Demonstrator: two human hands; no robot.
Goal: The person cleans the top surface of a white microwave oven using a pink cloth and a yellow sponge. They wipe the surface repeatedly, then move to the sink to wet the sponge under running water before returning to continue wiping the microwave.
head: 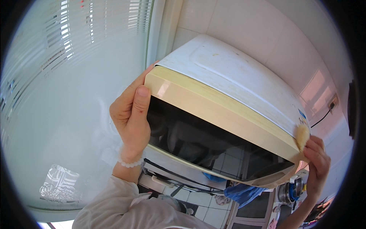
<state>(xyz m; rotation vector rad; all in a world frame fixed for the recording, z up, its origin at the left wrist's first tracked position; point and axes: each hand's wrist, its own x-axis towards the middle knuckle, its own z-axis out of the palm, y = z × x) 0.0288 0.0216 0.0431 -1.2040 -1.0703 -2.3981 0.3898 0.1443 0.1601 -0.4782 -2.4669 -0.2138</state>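
A microwave oven (228,68) with a dirty white top, a yellowed front frame and a dark glass door (211,143) stands before me, slanting across the view. My left hand (133,114) grips its left front edge, thumb on the front face and fingers partly hidden behind the side. A bead bracelet is on that wrist. At the far right front corner, my right hand (317,154) holds a yellowish sponge or cloth pad (302,136) against the top edge. Some of its fingers are hidden by the oven.
Frosted glass (71,114) stands close on the left. A tiled wall (243,31) with a socket and plugged-in cord (331,105) lies behind. Below are a blue cloth (243,194), metal pots (286,191) at the lower right, and the tiled floor (214,213).
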